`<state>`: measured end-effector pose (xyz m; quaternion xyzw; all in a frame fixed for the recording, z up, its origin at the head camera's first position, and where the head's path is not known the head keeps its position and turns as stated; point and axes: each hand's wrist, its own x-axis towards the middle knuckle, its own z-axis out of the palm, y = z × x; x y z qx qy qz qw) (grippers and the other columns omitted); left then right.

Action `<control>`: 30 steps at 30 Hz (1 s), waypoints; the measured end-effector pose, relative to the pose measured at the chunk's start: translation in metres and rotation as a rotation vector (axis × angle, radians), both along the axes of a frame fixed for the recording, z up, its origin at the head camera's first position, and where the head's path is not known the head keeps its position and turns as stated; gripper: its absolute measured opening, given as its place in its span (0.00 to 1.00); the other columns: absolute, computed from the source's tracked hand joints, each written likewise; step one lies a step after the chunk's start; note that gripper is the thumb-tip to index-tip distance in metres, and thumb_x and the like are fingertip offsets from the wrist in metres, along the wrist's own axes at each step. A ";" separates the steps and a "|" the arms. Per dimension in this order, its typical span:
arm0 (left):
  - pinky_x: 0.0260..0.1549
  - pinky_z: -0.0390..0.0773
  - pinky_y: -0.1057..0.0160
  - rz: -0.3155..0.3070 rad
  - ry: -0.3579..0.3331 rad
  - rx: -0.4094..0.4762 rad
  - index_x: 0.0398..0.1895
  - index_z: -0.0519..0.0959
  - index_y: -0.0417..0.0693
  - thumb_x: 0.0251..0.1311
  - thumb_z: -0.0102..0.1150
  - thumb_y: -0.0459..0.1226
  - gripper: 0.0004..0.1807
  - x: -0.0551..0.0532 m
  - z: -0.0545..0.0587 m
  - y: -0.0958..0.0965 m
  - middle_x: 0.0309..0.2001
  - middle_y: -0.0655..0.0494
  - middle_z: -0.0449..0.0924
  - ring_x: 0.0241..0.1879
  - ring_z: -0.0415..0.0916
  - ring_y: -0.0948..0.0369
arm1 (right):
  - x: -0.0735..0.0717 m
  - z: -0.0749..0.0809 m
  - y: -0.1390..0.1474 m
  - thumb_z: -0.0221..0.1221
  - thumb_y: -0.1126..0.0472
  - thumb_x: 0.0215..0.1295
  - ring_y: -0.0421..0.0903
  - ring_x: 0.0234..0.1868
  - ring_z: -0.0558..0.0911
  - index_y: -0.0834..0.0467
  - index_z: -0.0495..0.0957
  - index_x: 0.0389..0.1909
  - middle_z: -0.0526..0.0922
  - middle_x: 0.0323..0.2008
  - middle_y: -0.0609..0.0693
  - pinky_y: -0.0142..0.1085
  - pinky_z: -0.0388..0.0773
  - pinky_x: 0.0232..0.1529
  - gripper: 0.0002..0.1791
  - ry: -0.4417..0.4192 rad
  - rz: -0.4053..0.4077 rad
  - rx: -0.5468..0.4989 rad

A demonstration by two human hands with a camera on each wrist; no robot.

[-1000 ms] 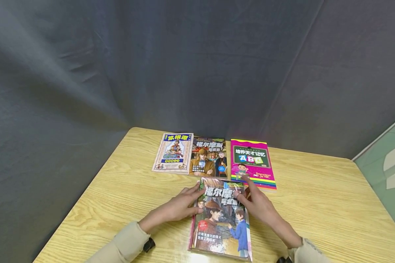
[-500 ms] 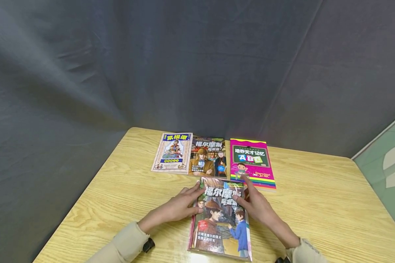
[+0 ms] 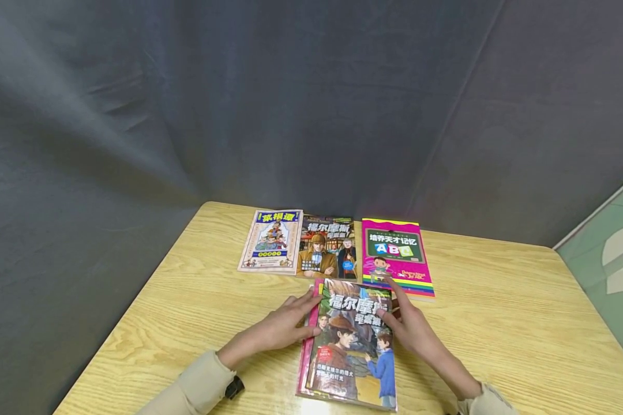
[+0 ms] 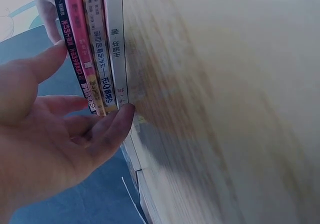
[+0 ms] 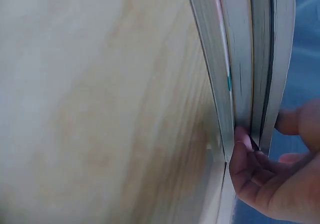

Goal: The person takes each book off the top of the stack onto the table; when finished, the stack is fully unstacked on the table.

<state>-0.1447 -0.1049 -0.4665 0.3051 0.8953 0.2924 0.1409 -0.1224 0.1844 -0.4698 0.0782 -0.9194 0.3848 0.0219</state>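
Flanking a stack of books (image 4: 95, 43) at the near side of the table (image 3: 187, 323), two hands touch it from opposite sides. The left hand (image 3: 288, 323) has thumb and fingers spread apart, pressing the spines and corner; the right hand (image 3: 407, 323) grips the far right corner, thumb over the top book (image 3: 353, 351), other fingers bent against the page edges. The stack lies flat, the top book set slightly rightward, so a pink book (image 3: 303, 369) shows beneath along the left. Three more books lie close beyond, blocking the way away from the person: a beige book (image 3: 271, 242), a dark book (image 3: 326, 248) beside it and, past a narrow gap, a magenta book (image 3: 394, 259). The right forefinger reaches that one's lower edge; whether it touches is hard to tell. Behind hangs a dark cloth (image 3: 311, 104), with a green panel (image 3: 610, 288) at the right.
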 end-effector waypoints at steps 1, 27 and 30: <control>0.66 0.55 0.40 -0.002 0.002 0.000 0.75 0.53 0.49 0.65 0.52 0.54 0.41 0.000 0.000 0.000 0.75 0.46 0.44 0.71 0.48 0.40 | 0.001 0.000 0.000 0.58 0.61 0.68 0.43 0.32 0.77 0.56 0.51 0.74 0.77 0.35 0.54 0.34 0.77 0.30 0.38 -0.008 0.000 -0.011; 0.66 0.56 0.41 -0.045 0.047 -0.076 0.74 0.56 0.46 0.66 0.52 0.53 0.39 0.002 0.002 0.002 0.76 0.44 0.42 0.71 0.47 0.40 | 0.008 -0.010 0.022 0.58 0.63 0.67 0.41 0.24 0.74 0.60 0.57 0.73 0.72 0.46 0.63 0.32 0.74 0.23 0.35 -0.105 0.126 -0.279; 0.66 0.57 0.42 -0.057 0.052 -0.081 0.74 0.55 0.45 0.66 0.52 0.52 0.39 0.002 0.004 0.002 0.76 0.44 0.42 0.71 0.47 0.41 | 0.009 -0.010 0.023 0.58 0.63 0.67 0.43 0.26 0.76 0.57 0.57 0.73 0.68 0.59 0.68 0.33 0.77 0.25 0.35 -0.137 0.099 -0.325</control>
